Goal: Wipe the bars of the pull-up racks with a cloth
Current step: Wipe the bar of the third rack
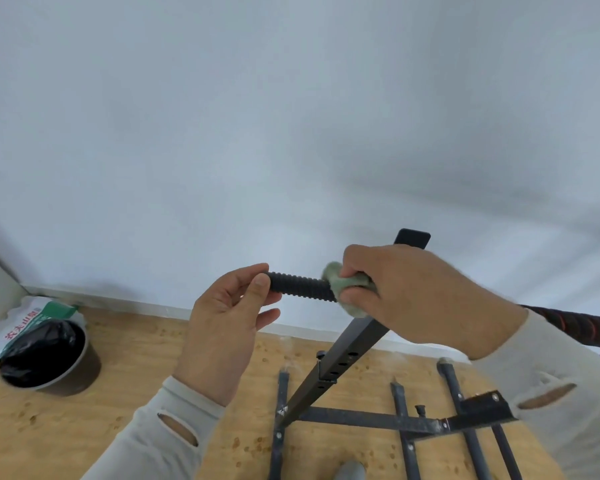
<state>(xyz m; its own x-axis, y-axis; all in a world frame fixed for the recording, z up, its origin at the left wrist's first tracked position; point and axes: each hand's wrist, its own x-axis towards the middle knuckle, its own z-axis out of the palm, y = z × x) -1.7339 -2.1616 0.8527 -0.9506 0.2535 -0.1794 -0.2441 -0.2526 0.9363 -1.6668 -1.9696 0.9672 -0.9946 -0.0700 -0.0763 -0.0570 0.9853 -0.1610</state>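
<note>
The left sleeve [160, 431] and right sleeve [561, 386] lie nearest the camera, pale grey, each with a slit showing skin. The left hand [222, 327] pinches the free end of the ribbed black grip [302, 287]: thumb on the near side, fingers [238, 278] curled over the top. Just right of those fingers the right hand [413, 299] is clamped round the grip with a green cloth [340, 285] bunched between its fingers and the bar, so the cloth wraps the grip's inner end. Beneath the right hand's fingers a black post [329, 372] with holes slants down to the rack's base bars [371, 419] on the wooden floor [118, 375]. Well left of the left fingers stands a bin [49, 362] with a black liner, by the white wall [291, 133].
</note>
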